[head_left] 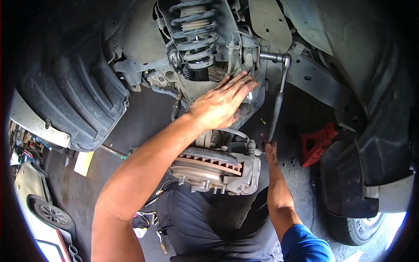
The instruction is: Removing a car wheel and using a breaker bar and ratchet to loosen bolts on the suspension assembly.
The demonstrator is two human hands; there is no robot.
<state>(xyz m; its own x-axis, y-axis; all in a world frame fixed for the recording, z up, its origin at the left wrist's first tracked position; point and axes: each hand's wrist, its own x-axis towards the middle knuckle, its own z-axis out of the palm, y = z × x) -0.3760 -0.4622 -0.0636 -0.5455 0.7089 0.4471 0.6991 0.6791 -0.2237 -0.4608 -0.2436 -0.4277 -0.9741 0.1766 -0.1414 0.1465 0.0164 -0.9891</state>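
My left hand (223, 101) lies with stretched fingers against the metal suspension arm (192, 90), below the coil spring (195, 43). My right hand (270, 150) is closed round the lower end of a long-handled ratchet wrench (277, 107). The wrench hangs nearly upright, its head at the top. From that head a socket (271, 56) reaches left to the pivot of the arm; the fastener inside it is hidden. Between my forearms sit the brake disc (203, 170) with bare wheel studs and the brake caliper (249, 174).
A red jack stand (317, 144) stands on the floor to the right. Black wheel-arch liners (74, 100) flank the opening. Several hand tools (152, 218) lie on the floor at lower left. Farther left is a parked car (32, 187); a tyre (355, 231) shows at lower right.
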